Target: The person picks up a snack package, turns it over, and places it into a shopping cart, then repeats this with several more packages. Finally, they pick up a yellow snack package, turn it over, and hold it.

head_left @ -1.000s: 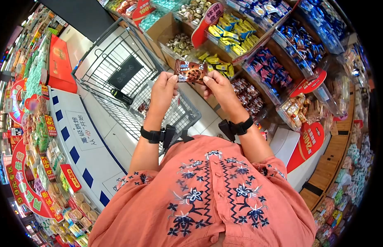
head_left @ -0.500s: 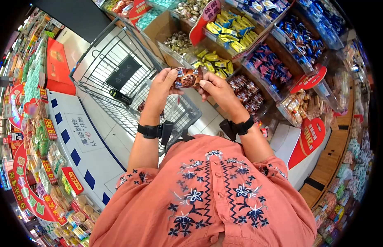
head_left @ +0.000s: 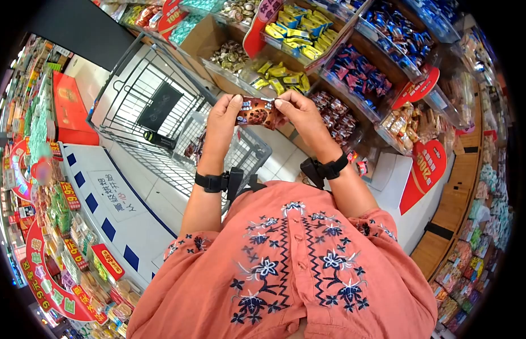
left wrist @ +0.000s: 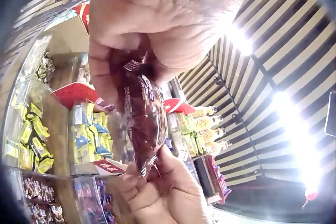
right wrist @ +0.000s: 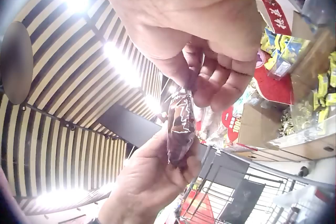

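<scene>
Between the two hands is a small brown snack packet (head_left: 257,113) with cookie pictures on its front, apparently a wrapped cookie. My left hand (head_left: 220,125) pinches its left end, thumb on the printed face. The right hand (head_left: 306,117) pinches the upper right end between thumb and fingers. In the left wrist view the glossy wrapper (left wrist: 144,116) stretches from one hand to the other. From the right wrist, the packet (right wrist: 181,124) shows nearly edge-on, with the right fingers curled around its near end.
A grey wire shopping cart (head_left: 161,101) stands ahead on the left, some packets inside. Bins of yellow packets (head_left: 280,76), brown packets (head_left: 336,116) and blue-pink packets (head_left: 362,73) rise ahead and right. A white display edge with blue stripes (head_left: 107,229) runs along the left.
The packet has come slightly lower and nearer the body. My right thumb has shifted to its upper right edge. The shelves and cart have shifted left in the head view.
</scene>
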Demonstrator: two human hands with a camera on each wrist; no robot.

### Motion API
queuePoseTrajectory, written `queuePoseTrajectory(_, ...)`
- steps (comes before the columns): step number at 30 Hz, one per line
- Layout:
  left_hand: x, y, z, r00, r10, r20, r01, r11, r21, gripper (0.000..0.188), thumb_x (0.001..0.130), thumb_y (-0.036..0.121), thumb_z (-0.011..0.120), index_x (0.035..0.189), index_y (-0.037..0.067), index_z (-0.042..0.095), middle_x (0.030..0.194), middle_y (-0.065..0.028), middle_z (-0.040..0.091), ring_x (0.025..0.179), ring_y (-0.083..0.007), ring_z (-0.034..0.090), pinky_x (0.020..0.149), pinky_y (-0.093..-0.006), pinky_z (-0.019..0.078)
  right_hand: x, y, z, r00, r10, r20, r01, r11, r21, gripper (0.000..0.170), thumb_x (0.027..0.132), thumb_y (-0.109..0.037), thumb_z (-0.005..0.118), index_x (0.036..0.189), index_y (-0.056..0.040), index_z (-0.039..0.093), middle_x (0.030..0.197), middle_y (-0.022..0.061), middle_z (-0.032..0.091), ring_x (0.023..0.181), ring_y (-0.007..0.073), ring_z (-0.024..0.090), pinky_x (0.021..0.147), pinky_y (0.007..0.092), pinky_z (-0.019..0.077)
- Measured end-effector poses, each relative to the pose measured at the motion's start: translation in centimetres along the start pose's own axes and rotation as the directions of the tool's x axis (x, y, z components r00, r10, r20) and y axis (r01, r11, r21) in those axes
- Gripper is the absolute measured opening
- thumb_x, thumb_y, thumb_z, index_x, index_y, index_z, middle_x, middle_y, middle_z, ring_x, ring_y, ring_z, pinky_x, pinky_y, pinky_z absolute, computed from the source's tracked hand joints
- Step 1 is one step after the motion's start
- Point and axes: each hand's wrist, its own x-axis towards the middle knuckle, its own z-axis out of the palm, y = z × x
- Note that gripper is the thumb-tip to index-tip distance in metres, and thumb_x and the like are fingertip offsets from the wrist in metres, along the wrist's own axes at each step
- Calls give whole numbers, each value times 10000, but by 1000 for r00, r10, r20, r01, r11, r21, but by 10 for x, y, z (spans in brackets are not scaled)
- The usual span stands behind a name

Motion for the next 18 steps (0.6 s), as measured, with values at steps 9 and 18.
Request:
queuePoseTrajectory(9,-3,4,16,998,-14,-56,17,998,56,244,1014,262,556,902,57,624,779,37,584,695,-26,507,630,-206,427,-12,-8,-3,998,53,-31,-53,998,15,181,973,-220,598,989,-40,601,854,20,639,738,89,598,658,258,504)
queuePoseTrajectory(18,-10,2,24,1000,-19,11,18,996,83,290,1009,322,547,916,57,618,737,17,602,635,-50,571,546,-213,459,-22,-4,-7,999,16,-37,-17,999,-29,166,979,-215,596,1006,-51,605,828,0,630,716,84,602,642,249,491)
